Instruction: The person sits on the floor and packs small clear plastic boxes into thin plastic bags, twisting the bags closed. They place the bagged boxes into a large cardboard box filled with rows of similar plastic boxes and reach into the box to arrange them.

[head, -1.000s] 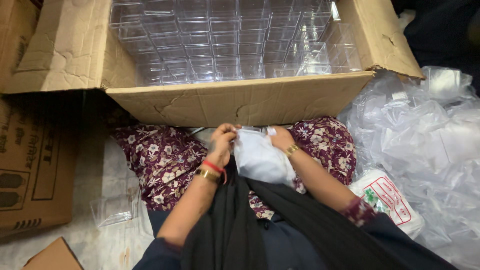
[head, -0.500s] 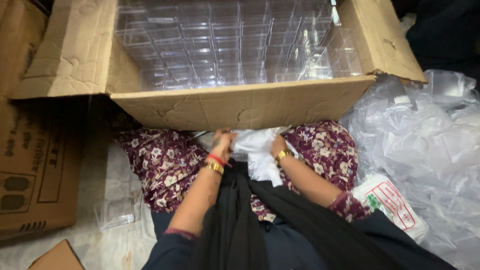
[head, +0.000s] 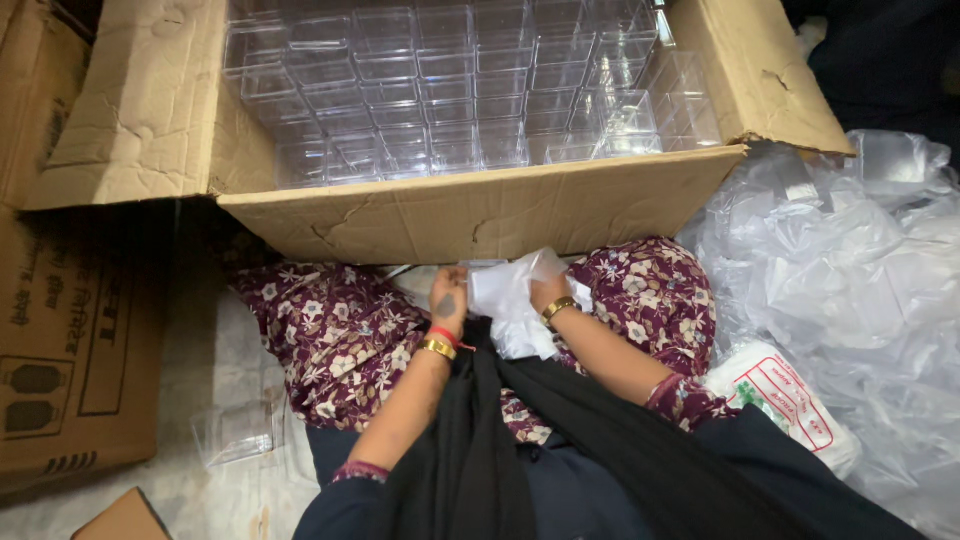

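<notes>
Ahead of you, on the far side of your lap, stands a big open cardboard box, its flaps folded out to the left and right. It is packed with rows of clear plastic boxes, set close together and stacked in layers; a few at the right end stand higher than the rest. Whether anything is inside them cannot be told.

Your left hand and right hand sit just near of the box's front wall, over your flowered lap. Both are closed on a crumpled white plastic bag, fingers curled into it from either side, the left at its left edge, the right at its upper right. A small clear piece seems to lie at the bag's top edge between your hands, too hidden to name. The bag hangs down between your wrists onto the black cloth draped over you.

To your right lies a heap of loose clear plastic wrapping, with a white printed packet at its near edge beside your right forearm. To your left a closed brown carton lies on the floor, and a lone clear plastic box rests on the floor by your left knee.
</notes>
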